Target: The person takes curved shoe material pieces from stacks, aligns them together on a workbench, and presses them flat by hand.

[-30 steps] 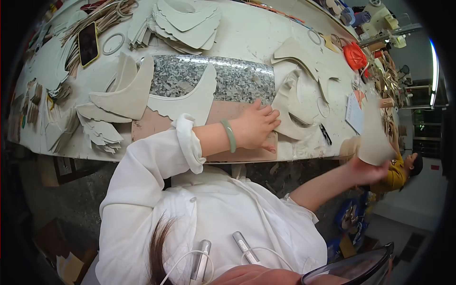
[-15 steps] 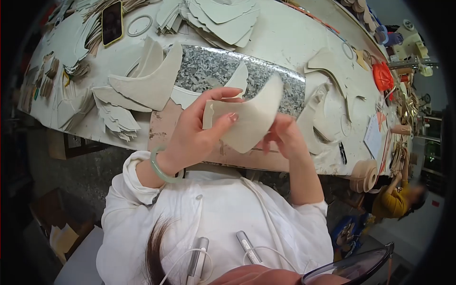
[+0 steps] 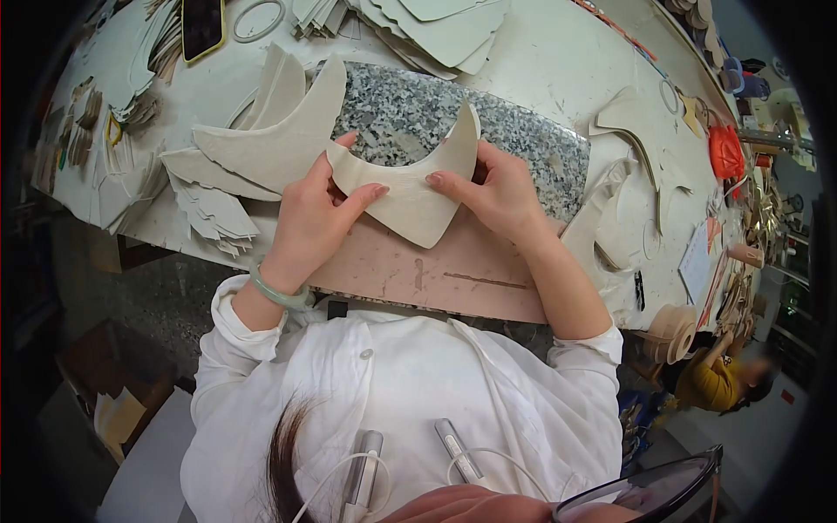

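curved cream piece [image 3: 406, 202], tips pointing away

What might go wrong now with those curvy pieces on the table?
The curved piece might crease where the left hand and right hand pinch it.

The left hand is close to the loose curved pieces, so it might bump them.

The fanned-out pieces lie near the table's edge and might slide off if knocked.

Phone [image 3: 202, 28] partly beyond the top edge (far person's head [image 3: 757, 371] blurry).
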Demonstrator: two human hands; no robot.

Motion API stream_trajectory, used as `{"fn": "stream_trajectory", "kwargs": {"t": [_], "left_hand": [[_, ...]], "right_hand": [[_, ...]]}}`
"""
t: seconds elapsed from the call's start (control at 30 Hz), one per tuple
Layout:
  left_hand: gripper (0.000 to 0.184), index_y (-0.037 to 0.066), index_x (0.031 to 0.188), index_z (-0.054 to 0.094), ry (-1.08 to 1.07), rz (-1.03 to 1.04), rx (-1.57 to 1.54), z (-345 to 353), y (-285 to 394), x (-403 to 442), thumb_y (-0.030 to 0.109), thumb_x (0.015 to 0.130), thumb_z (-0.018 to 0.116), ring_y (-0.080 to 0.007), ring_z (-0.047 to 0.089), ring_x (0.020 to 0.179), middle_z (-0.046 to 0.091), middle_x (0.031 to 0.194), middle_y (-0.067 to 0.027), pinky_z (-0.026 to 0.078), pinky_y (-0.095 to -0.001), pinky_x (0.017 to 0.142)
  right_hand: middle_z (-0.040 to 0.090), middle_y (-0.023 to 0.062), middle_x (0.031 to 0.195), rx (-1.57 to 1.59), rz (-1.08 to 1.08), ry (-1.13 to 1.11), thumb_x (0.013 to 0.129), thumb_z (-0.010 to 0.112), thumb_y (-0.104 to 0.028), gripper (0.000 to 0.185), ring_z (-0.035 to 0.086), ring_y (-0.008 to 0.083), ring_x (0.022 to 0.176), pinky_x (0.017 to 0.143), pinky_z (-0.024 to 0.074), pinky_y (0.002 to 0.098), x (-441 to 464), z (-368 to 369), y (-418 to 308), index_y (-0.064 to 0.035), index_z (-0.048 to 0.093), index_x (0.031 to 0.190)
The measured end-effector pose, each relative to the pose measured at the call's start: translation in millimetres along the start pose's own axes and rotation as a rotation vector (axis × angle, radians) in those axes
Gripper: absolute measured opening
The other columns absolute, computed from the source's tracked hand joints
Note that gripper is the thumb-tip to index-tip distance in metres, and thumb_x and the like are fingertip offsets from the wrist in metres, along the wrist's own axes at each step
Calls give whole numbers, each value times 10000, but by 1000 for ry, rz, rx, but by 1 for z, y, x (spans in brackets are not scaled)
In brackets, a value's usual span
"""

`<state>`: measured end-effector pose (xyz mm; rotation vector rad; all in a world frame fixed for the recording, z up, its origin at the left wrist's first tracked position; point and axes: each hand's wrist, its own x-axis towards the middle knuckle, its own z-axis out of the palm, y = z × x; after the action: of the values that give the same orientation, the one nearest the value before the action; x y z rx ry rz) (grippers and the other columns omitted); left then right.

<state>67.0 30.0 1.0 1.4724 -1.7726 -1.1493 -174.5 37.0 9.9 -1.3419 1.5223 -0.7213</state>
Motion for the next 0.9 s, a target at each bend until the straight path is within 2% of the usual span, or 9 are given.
{"fn": "stream_trajectory", "kwargs": {"t": [0.23,0.6,0.73,0.8,0.9], "left_hand": [[669,53,1398,521,54,52,96,3,-6,0,167,799,796,-112,502,529,616,671,-15,422,-232,510],[695,64,1427,483,74,119,233,5,-6,-2,205,815,780,-143,525,512,592,633,-21,429,-268,492],[681,69,1439,459,53,132,362,5,0,-3,228,843,749,-176,550,520,603,648,-36,438,-298,499],[676,71,1441,455,52,142,368,5,-2,-2,229,849,741,-187,556,522,607,653,-41,440,-304,500],[660,77,1448,442,34,176,388,5,-3,-3,230,868,717,-219,573,527,621,670,-57,446,-323,503]], "right_hand": [[692,64,798,-187,-59,39,802,812,-171,350,595,131,652,605,495,239,-3,4,-2,13,666,1062],[685,65,819,-204,-67,46,792,819,-188,372,578,135,654,616,491,245,-2,7,3,10,662,1065],[659,68,843,-371,-260,171,782,825,-194,410,562,149,673,637,485,259,-2,12,7,7,652,1094],[621,58,836,-388,-87,222,772,832,-207,444,541,161,688,652,477,267,9,1,4,0,645,1118],[594,44,800,-443,-14,366,758,843,-226,478,529,166,683,649,471,260,34,-20,2,-5,643,1131]]}}
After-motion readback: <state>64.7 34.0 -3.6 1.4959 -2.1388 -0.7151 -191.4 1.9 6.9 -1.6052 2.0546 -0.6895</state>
